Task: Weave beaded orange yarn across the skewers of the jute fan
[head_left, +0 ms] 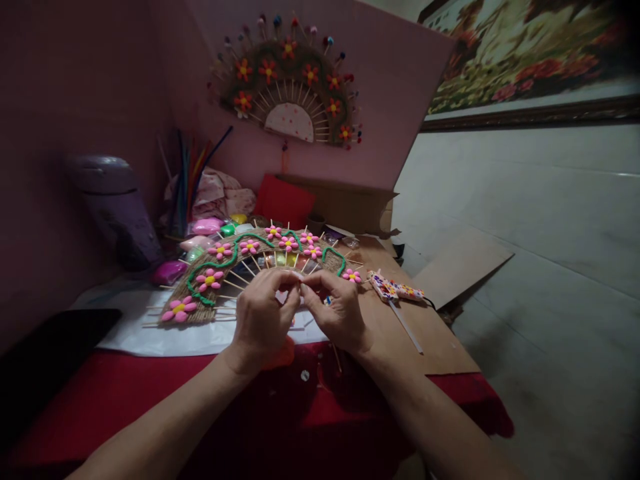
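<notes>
My left hand (265, 313) and my right hand (337, 310) meet fingertip to fingertip above the table's front part. Both are pinched closed around something small that their fingers hide. Just behind them lies a fan-shaped piece (170, 300) of brown twine woven over thin sticks. Pink clay-like flowers (209, 280) with yellow centres and a wavy green strand (234, 250) decorate its band. An orange item (280, 353) shows partly under my left hand.
A patterned glue gun (395, 288) lies on cardboard (440, 343) at the right. Packets of coloured clay (207, 227), pipe cleaners (187, 180) and a purple flask (115, 207) stand at the left back. A finished-looking fan (235, 80) hangs on the pink board (380, 87). Red cloth (165, 380) covers the table.
</notes>
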